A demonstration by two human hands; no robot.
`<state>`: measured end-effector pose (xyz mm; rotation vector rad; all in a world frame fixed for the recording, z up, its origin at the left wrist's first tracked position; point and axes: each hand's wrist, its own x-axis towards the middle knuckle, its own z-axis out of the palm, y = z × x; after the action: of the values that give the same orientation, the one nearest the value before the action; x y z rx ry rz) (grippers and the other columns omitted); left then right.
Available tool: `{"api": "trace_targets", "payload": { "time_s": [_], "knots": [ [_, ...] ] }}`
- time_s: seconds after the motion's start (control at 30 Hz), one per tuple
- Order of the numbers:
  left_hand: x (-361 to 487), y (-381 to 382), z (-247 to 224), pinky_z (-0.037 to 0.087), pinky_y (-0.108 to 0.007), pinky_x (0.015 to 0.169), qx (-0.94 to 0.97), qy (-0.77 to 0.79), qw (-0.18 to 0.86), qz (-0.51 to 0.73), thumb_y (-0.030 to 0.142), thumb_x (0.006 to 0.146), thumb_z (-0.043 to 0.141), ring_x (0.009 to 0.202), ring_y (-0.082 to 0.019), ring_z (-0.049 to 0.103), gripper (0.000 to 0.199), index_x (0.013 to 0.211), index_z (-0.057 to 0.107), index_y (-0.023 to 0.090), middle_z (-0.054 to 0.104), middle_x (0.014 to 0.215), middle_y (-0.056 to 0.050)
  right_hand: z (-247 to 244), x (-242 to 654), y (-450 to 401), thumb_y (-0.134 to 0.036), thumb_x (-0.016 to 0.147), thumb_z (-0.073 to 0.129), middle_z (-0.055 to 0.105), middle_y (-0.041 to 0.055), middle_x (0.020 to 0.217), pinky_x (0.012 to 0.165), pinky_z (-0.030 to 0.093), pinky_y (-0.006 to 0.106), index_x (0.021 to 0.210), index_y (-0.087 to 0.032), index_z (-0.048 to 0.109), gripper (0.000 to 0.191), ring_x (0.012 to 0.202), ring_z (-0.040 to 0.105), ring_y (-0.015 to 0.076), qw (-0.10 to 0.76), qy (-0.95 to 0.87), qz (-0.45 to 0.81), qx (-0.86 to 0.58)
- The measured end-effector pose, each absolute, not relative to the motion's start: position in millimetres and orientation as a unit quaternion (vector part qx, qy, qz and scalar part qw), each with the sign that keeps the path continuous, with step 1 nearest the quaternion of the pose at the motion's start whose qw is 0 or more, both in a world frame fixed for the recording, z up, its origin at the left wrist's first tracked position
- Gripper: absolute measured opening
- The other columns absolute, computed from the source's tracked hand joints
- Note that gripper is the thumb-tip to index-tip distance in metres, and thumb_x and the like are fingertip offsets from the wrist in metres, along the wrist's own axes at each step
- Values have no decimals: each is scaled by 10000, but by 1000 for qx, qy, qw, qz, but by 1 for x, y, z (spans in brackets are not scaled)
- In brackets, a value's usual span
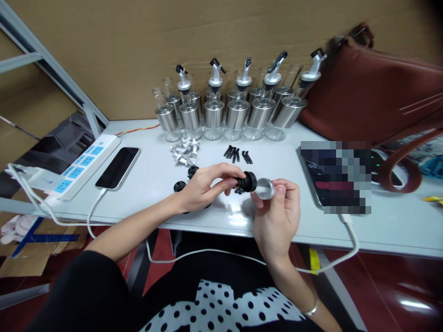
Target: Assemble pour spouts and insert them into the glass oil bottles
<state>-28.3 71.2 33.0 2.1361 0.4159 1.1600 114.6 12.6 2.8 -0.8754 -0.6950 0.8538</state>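
Head view: on the white table (398,221), a brown bag (374,87) fills the far right, steel-sleeved glass bottles (213,115) line the far side, five in front with silvery spouts, and a power strip (86,168) lies left. Near the middle, the right hand (278,219) pinches a silvery round piece (266,189) beside the black ribbed stopper (247,182) gripped by the left hand (204,186), contact between them unclear. The left hand partly blocks black stoppers (180,186); beyond lie grey spout parts (187,151) and small black levers (234,154).
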Motion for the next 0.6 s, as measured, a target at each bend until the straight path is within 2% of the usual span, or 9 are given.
{"api": "trace_targets", "payload": {
  "time_s": [0.23, 0.37, 0.6],
  "knots": [
    [-29, 71, 36, 502, -194, 674, 848, 163, 304, 401, 119, 945, 448, 626, -52, 569, 146, 1028, 559, 166, 608, 833, -11, 0, 115, 12, -415, 908, 541, 450, -38, 755, 501, 364, 185, 853, -209, 556, 213, 569, 419, 58, 730, -347, 398, -434],
    [-28, 70, 37, 501, -190, 658, 856, 153, 307, 387, 132, 941, 458, 646, -61, 575, 137, 1030, 559, 160, 635, 884, -35, 1, 115, 12, -401, 893, 570, 456, -42, 756, 517, 379, 175, 850, -210, 549, 197, 582, 432, 57, 754, -329, 382, -421],
    [-28, 70, 37, 494, -211, 679, 866, 147, 291, 379, 166, 931, 497, 720, -94, 583, 116, 1025, 564, 155, 649, 879, -50, -1, 117, 15, -405, 900, 560, 465, -52, 709, 473, 363, 163, 841, -213, 555, 201, 530, 425, 49, 726, -342, 425, -420]
  ]
}}
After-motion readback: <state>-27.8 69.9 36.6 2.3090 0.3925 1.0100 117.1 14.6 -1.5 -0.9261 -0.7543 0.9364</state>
